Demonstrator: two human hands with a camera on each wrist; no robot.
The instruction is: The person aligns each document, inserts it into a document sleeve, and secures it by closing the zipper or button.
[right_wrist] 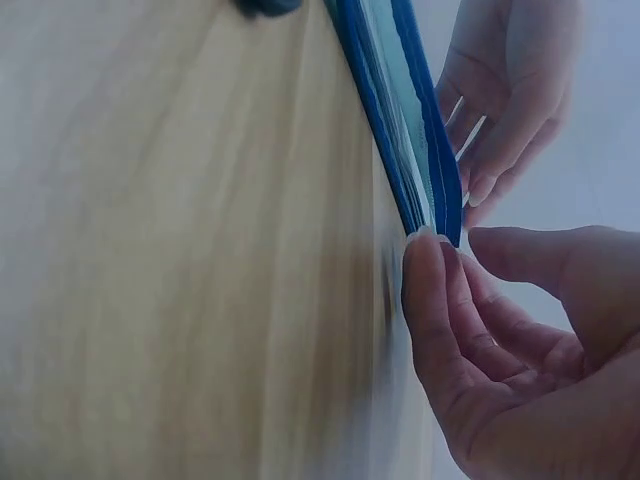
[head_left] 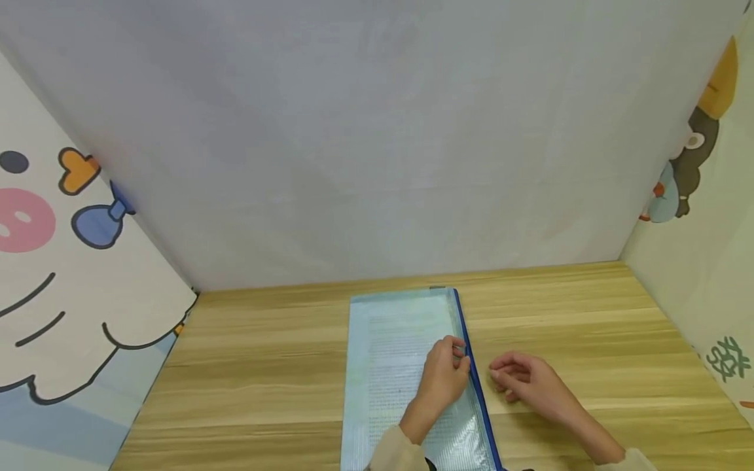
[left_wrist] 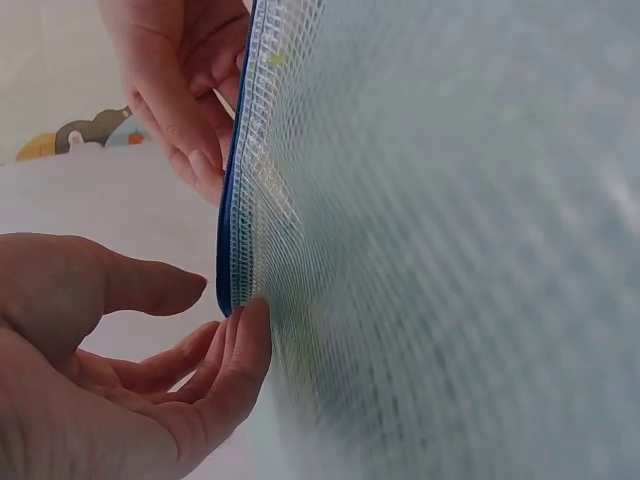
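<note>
A translucent mesh zip document bag [head_left: 357, 386] lies flat on the wooden table, its blue-trimmed edge [head_left: 483, 405] on the right. Printed paper [head_left: 391, 373] shows through the mesh. Above that edge is my left hand [head_left: 442, 376], fingers loosely bent and thumb apart from them; in the left wrist view its fingertips [left_wrist: 255, 315] are right at the blue trim. Just right of the bag, over the table, my right hand [head_left: 530, 383] has bent fingers and holds nothing. From the right wrist, the two blue borders [right_wrist: 437, 150] stand apart, with white sheets [right_wrist: 398, 130] between them.
The wooden table [head_left: 247, 379] extends on both sides of the bag. A pale grey wall [head_left: 377, 163] rises behind it. Cartoon-printed panels stand at the left [head_left: 71, 281] and at the right [head_left: 707, 261]. A dark object [right_wrist: 268, 5] shows at the top of the right wrist view.
</note>
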